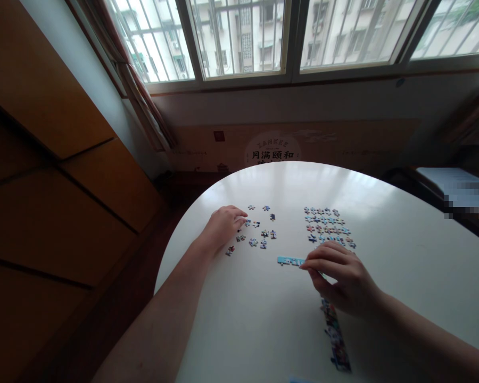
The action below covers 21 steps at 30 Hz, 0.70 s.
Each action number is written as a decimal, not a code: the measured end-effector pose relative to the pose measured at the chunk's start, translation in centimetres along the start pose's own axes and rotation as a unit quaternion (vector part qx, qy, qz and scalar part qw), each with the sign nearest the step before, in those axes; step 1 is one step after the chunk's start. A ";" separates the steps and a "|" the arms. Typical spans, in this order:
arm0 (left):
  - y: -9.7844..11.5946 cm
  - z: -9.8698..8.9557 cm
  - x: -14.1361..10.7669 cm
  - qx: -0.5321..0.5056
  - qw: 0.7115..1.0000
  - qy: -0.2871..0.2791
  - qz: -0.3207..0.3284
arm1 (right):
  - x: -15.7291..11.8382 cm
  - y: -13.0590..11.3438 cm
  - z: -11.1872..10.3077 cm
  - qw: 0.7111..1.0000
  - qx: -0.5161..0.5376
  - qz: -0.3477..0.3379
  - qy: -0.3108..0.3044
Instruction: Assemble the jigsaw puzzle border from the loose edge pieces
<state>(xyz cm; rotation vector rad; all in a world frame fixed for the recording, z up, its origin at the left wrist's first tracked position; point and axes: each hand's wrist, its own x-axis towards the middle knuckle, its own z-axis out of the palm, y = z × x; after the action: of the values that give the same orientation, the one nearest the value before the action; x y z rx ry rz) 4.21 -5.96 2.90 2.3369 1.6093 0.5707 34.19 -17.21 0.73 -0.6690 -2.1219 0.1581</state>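
My left hand (223,227) reaches over the left edge of a loose group of jigsaw puzzle pieces (254,242). Its fingers are bent, with a gap between thumb and fingertips, beside a puzzle piece (247,223). My right hand (341,272) pinches thumb and fingers together at the right end of a joined light-blue puzzle strip (288,260); the piece at the fingertips is mostly hidden. Below that hand, a darker joined puzzle strip (335,335) runs toward me, its upper end covered by the hand.
Puzzle pieces in several rows (325,219) lie beyond my right hand on the round white table (239,319). A blue edge of something (299,380) shows at the bottom. Wooden cabinets (27,223) stand at left, and a printed box (335,141) is behind the table under the window.
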 end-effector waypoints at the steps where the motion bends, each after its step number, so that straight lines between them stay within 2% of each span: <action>1: -0.1 -0.1 0.0 0.003 1.000 0.000 -0.001 | 0.0 0.0 0.0 1.000 0.000 0.000 0.000; 9: 0.1 -2.2 -0.3 0.085 0.993 0.011 -0.080 | 0.0 0.0 0.0 1.000 0.007 -0.001 -0.002; 21: 0.5 -1.4 -0.2 0.075 0.995 -0.009 -0.064 | 0.0 0.1 0.1 1.000 0.005 -0.003 0.004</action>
<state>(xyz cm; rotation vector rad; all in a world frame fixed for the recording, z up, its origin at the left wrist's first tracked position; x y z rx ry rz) 3.96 -6.37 4.33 2.3114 1.8373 0.4116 34.20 -17.15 0.64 -0.6559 -2.1135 0.1630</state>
